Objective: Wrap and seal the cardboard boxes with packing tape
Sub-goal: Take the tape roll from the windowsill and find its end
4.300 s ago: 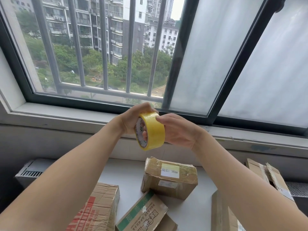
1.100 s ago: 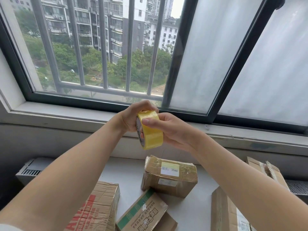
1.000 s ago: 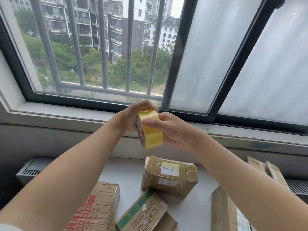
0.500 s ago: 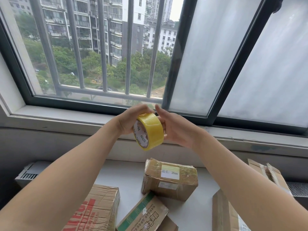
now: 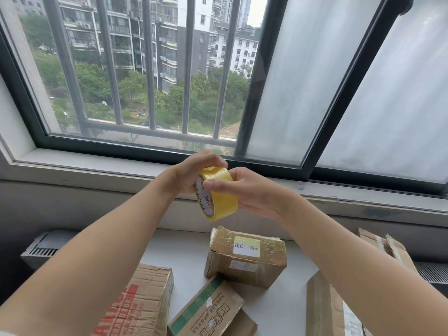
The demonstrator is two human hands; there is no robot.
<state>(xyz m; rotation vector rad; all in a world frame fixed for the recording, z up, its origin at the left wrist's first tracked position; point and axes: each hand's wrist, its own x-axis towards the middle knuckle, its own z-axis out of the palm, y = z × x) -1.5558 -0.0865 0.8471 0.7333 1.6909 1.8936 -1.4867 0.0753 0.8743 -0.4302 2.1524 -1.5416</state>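
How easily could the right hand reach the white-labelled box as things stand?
Probably yes: the white-labelled box lies uncovered below the right hand, with nothing between. But its fingers hold the tape roll, which it must release first.

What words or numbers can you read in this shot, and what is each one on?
"MADE IN CHINA", partly covered: inner core of the tape roll.
"线长: 36mm": white label on top of the middle box.
Red print on the left box: cut off, unreadable.
Black characters on the green-striped box: too blurred to read.
Lower label on the middle box: blurred.
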